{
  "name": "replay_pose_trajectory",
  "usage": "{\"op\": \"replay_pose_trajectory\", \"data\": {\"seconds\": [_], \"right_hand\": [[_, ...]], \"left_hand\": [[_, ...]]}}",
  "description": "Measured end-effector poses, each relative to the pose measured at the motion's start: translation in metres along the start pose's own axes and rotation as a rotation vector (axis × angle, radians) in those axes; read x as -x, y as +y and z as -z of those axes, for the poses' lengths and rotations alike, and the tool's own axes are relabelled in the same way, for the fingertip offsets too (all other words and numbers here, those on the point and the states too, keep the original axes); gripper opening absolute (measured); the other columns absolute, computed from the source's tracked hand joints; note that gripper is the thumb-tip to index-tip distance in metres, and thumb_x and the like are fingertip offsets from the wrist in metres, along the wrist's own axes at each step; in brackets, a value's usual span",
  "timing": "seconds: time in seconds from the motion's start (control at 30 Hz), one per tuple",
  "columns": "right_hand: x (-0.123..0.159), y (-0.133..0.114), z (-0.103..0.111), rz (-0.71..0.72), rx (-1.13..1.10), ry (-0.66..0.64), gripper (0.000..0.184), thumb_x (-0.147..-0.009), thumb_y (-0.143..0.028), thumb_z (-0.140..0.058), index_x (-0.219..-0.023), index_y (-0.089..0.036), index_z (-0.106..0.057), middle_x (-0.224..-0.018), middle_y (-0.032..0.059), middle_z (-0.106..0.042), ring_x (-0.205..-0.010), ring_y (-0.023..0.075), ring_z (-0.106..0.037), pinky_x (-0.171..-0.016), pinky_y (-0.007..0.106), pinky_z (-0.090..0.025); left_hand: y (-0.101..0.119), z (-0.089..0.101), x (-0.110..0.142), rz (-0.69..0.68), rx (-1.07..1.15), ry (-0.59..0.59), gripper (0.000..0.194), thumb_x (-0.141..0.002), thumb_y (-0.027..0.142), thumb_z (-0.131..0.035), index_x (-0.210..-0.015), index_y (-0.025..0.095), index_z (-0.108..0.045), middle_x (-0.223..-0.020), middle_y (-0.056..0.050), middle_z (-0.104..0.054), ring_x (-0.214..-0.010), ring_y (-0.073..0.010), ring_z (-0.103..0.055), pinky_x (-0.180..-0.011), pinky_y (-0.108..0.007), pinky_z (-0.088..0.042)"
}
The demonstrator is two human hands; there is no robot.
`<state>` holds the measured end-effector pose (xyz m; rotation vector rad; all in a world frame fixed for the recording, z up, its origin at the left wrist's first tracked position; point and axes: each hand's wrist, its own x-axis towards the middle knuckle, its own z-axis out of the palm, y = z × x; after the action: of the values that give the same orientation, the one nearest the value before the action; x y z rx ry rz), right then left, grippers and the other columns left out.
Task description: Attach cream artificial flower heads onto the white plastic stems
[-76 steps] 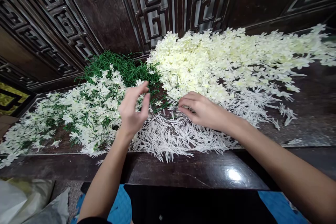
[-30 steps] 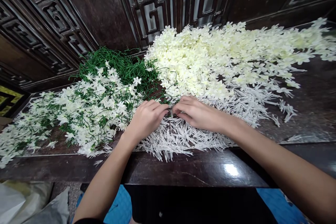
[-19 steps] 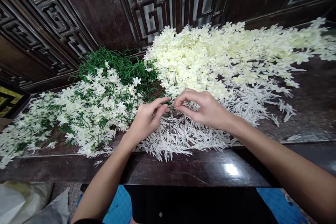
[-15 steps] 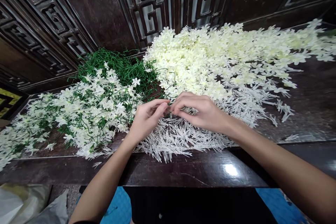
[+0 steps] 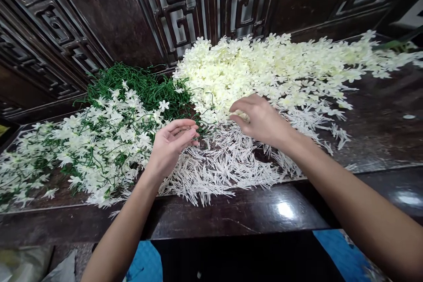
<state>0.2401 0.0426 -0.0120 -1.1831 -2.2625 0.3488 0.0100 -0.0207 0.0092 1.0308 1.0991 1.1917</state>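
Observation:
My left hand [image 5: 170, 145] hovers above the front of the table with thumb and fingertips pressed together. What they pinch, if anything, is too small to make out; green stems lie just behind them. My right hand [image 5: 259, 119] is at the front edge of a pile of pale yellow artificial petals [image 5: 221, 70], its thumb and forefinger apart and nothing visible between them. Below both hands spreads a heap of thin white stamens [image 5: 228, 163]. On the left lie white artificial flowers [image 5: 109, 141] on green stems, and behind them a tangle of bare green stems [image 5: 139, 83].
The dark wooden table [image 5: 380, 128] runs across the view, its front edge [image 5: 231, 216] close to my body. Behind it stands a carved lattice panel [image 5: 178, 0]. Pale bags [image 5: 26, 269] lie on the floor at lower left.
My hands have come apart. The right hand has moved away to the petal pile and its fingers have spread, while the left stays pinched. The view has shifted slightly to the right.

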Motion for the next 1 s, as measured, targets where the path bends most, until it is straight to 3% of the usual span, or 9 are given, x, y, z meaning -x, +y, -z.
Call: {"op": "replay_pose_trajectory", "data": {"seconds": [0.1,0.33,0.57,0.73,1.0], "right_hand": [[0.003,0.000,-0.010,0.101,0.076,-0.106,0.028,-0.091,-0.022,-0.048,-0.100,-0.014,-0.072,-0.105,0.0129,-0.067,-0.106,0.0329,-0.055,-0.093,0.057,-0.043],[0.005,0.001,-0.020,0.061,0.112,-0.130,0.033,-0.091,-0.022,-0.042,-0.100,-0.013,-0.073,-0.107,0.0143,-0.065,-0.105,0.0345,-0.052,-0.086,0.055,-0.041],[0.004,-0.003,-0.014,-0.006,0.075,-0.113,0.032,-0.089,-0.023,-0.044,-0.105,-0.014,-0.070,-0.105,0.0118,-0.067,-0.104,0.0325,-0.052,-0.090,0.054,-0.039],[0.009,-0.002,-0.017,0.061,0.113,-0.161,0.034,-0.087,-0.014,-0.042,-0.103,-0.020,-0.071,-0.106,0.0105,-0.066,-0.106,0.0331,-0.048,-0.087,0.054,-0.036],[0.006,-0.005,-0.017,0.036,0.132,-0.166,0.035,-0.087,-0.011,-0.041,-0.099,-0.018,-0.072,-0.088,0.0100,-0.069,-0.097,0.0294,-0.050,-0.087,0.050,-0.035]], "left_hand": [[0.001,0.000,0.000,-0.002,0.070,-0.008,0.018,-0.071,0.010,-0.076,-0.087,0.017,-0.073,-0.094,-0.004,-0.066,-0.079,-0.0125,-0.065,-0.068,-0.023,-0.060],[-0.001,0.004,-0.003,-0.066,0.164,-0.037,0.020,-0.074,0.010,-0.073,-0.091,0.019,-0.072,-0.084,0.000,-0.061,-0.078,-0.0090,-0.063,-0.083,-0.023,-0.056],[-0.004,0.003,-0.002,-0.136,-0.091,-0.017,0.016,-0.079,0.016,-0.072,-0.094,0.019,-0.072,-0.078,-0.001,-0.065,-0.070,-0.0095,-0.062,-0.073,-0.023,-0.053],[-0.005,0.001,-0.003,-0.193,-0.219,-0.005,0.012,-0.081,0.019,-0.069,-0.093,0.019,-0.071,-0.071,-0.001,-0.066,-0.061,-0.0100,-0.060,-0.064,-0.025,-0.052],[-0.006,0.000,-0.002,-0.208,-0.300,0.007,0.012,-0.081,0.022,-0.069,-0.093,0.020,-0.071,-0.071,-0.002,-0.066,-0.062,-0.0109,-0.060,-0.063,-0.025,-0.052]]}}
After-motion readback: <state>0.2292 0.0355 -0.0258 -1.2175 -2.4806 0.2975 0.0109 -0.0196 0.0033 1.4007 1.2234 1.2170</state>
